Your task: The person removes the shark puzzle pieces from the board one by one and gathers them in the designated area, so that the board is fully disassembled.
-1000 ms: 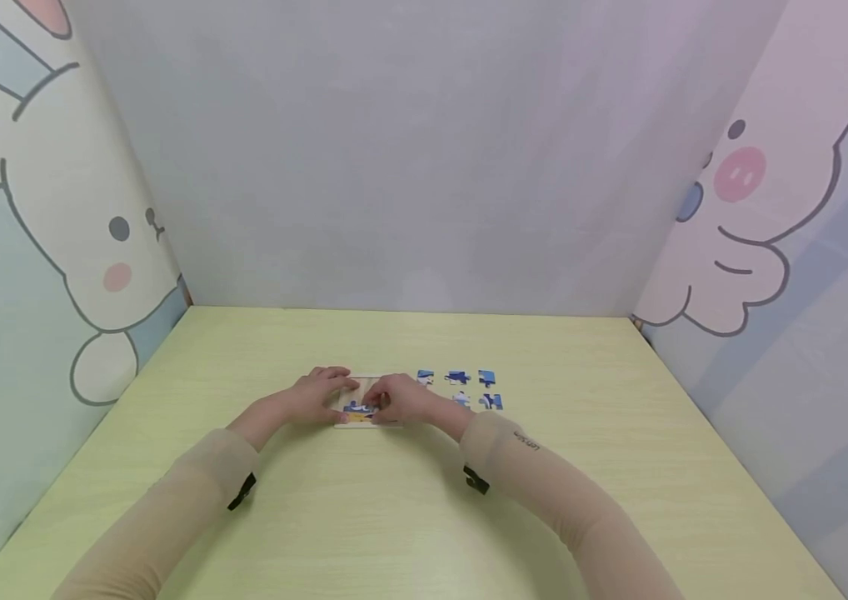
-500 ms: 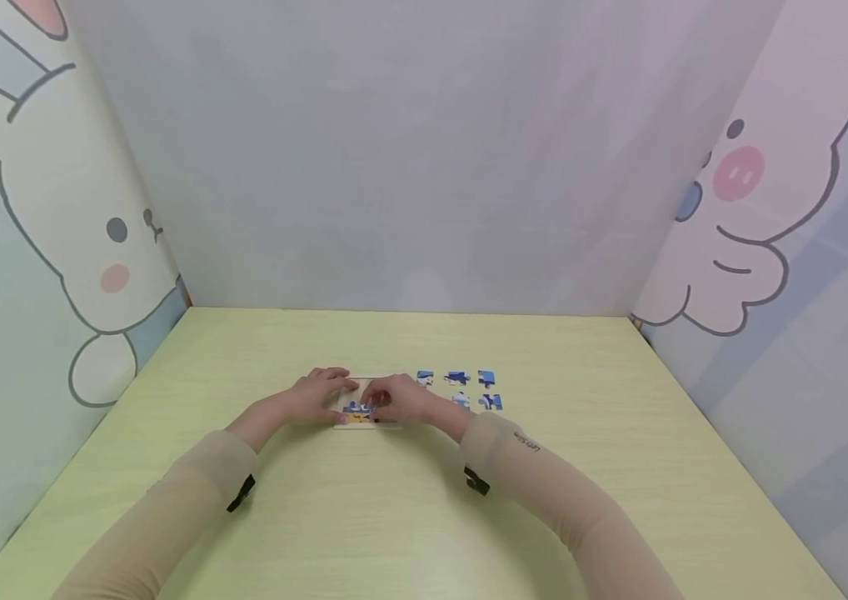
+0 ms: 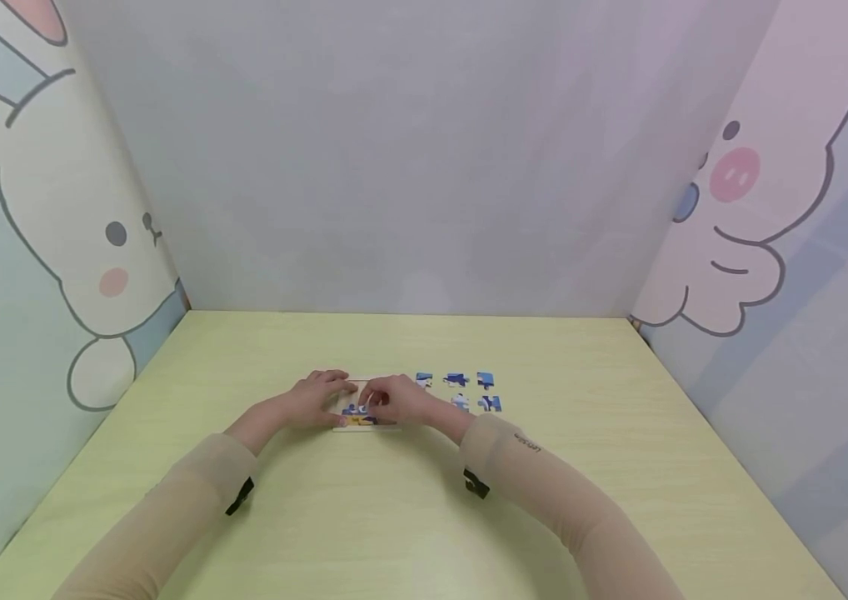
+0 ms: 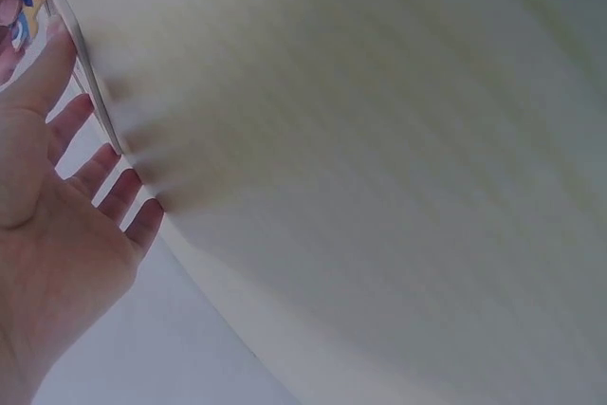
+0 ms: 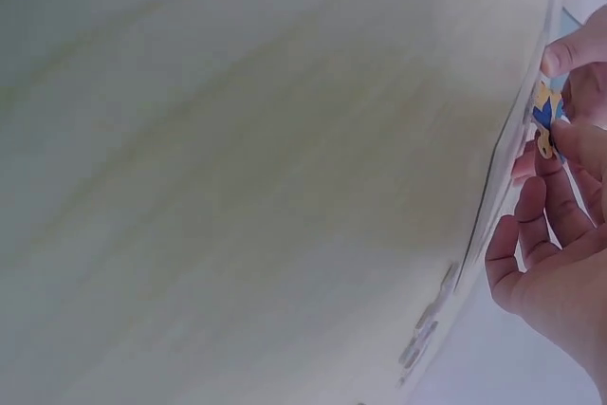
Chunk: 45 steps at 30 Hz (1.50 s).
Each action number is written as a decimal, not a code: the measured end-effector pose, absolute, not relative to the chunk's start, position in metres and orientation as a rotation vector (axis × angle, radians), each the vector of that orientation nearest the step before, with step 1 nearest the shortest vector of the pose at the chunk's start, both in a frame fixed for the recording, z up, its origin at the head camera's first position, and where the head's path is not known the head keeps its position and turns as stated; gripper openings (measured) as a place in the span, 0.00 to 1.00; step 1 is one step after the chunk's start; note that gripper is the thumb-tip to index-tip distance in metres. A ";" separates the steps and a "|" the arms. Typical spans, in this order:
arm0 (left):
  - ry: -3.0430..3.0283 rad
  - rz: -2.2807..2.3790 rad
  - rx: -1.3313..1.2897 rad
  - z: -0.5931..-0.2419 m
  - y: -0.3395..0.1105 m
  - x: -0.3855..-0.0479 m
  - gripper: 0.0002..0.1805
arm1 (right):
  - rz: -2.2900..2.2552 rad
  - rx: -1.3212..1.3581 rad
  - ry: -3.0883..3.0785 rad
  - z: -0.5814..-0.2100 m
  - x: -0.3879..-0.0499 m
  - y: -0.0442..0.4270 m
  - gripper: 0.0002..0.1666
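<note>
A small, shallow puzzle tray [image 3: 366,429] lies on the table, with yellow and blue puzzle pieces [image 3: 353,419] along its near left part. My left hand [image 3: 313,401] rests at the tray's left side, fingers spread; the left wrist view shows its thumb [image 4: 59,49] at the tray's edge. Over the tray's right part, my right hand [image 3: 400,399] pinches a puzzle piece [image 5: 544,145] between thumb and fingers. That hand hides much of the tray, and whether the pinched piece touches the others I cannot tell.
Right of the tray, several loose blue and white puzzle pieces [image 3: 457,380] lie in two rows, partly behind the right hand and wrist. The pale yellow table [image 3: 424,517] ends at a grey curtain [image 3: 416,167] behind and printed cloth walls at both sides.
My right fingers have lifted and shifted slightly left over the tray. The left hand keeps its place, and the loose pieces stay where they were.
</note>
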<state>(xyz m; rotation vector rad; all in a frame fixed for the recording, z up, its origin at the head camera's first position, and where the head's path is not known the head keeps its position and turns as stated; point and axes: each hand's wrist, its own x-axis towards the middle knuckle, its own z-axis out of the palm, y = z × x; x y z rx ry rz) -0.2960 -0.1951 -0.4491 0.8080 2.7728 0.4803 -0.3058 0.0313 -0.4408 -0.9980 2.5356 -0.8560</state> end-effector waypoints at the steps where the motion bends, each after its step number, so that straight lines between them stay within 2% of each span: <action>1: 2.772 0.482 0.806 -0.449 -0.195 -0.296 0.34 | -0.859 -0.995 2.534 -0.439 -0.305 0.032 0.07; 19: 2.766 0.474 0.822 -0.447 -0.195 -0.293 0.35 | -0.779 -1.097 2.542 -0.414 -0.302 0.055 0.13; 26: 2.766 0.472 0.818 -0.446 -0.195 -0.292 0.35 | -0.748 -1.064 2.560 -0.402 -0.300 0.073 0.11; 34: 2.767 0.459 0.821 -0.444 -0.194 -0.291 0.35 | -0.746 -1.170 2.577 -0.390 -0.294 0.098 0.11; 45: 2.772 0.467 0.833 -0.443 -0.194 -0.288 0.34 | -0.759 -1.141 2.585 -0.393 -0.291 0.134 0.08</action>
